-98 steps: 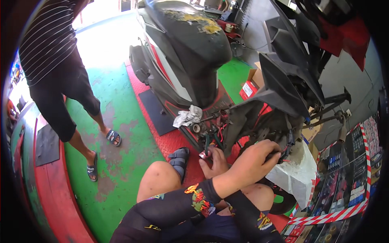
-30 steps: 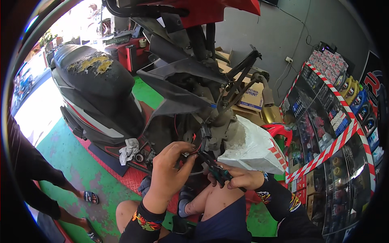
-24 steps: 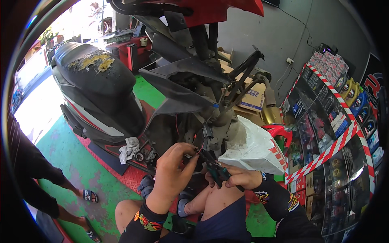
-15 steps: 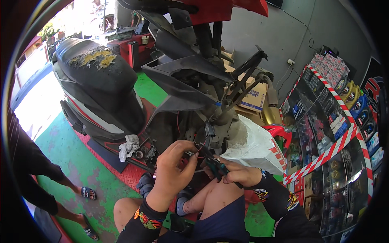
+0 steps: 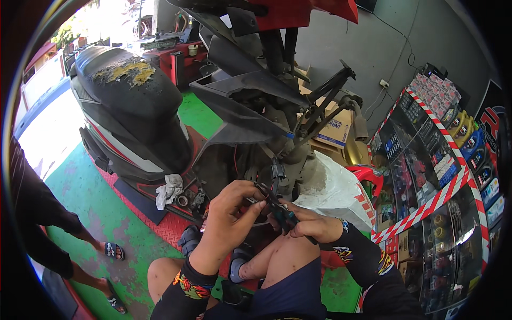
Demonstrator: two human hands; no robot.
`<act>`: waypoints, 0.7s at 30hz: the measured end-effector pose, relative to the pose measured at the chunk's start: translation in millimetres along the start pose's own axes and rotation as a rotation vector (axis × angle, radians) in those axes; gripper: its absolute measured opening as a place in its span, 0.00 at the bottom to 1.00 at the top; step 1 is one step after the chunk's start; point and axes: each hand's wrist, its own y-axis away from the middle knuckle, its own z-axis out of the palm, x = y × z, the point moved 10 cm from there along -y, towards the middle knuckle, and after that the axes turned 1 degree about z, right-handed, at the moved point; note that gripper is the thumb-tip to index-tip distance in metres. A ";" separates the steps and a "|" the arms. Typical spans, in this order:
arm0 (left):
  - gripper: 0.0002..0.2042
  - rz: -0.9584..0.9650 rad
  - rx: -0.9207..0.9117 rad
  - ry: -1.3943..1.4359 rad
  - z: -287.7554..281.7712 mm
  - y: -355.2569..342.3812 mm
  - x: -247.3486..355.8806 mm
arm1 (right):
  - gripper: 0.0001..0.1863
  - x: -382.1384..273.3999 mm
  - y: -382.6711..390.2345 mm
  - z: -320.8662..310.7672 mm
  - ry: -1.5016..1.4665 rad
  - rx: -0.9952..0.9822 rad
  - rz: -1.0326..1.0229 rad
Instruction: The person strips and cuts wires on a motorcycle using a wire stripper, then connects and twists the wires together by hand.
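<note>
Just in front of my knees, my left hand (image 5: 228,223) is closed in a pinch, thumb against forefinger, on a thin wire that is mostly hidden by the fingers. My right hand (image 5: 316,226) is wrapped around a pair of pliers (image 5: 286,217) with dark green and black handles. The jaws point up and left, close to the left fingertips and the wire. Whether the jaws touch the wire cannot be made out. Behind both hands is the opened front of a scooter (image 5: 250,133), with a black connector (image 5: 277,170) and wiring exposed.
The worn scooter seat (image 5: 128,90) is at left. A crumpled white rag (image 5: 169,191) lies on the footboard beside a roll of tape (image 5: 183,201). A white panel (image 5: 336,186) stands right of the hands, near a glass display case (image 5: 416,160). Another person's legs (image 5: 48,224) are at far left.
The pliers' handles look closer together than before. Both hands stay nearly in place, and the whole view has shifted slightly.
</note>
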 end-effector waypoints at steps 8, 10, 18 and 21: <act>0.08 -0.025 -0.037 0.032 0.4 -0.6 -1.5 | 0.40 5.1 -2.8 0.3 -0.098 0.024 0.071; 0.08 -0.029 -0.035 0.046 2.5 -0.8 -1.8 | 0.38 6.0 -2.0 -1.0 0.036 0.065 -0.098; 0.08 0.013 -0.026 0.033 2.7 -1.1 -2.5 | 0.33 -0.3 -8.5 7.0 -0.417 0.091 0.041; 0.08 -0.009 -0.031 0.049 4.1 -1.4 -4.2 | 0.33 -4.6 -8.0 6.9 -0.416 0.107 0.041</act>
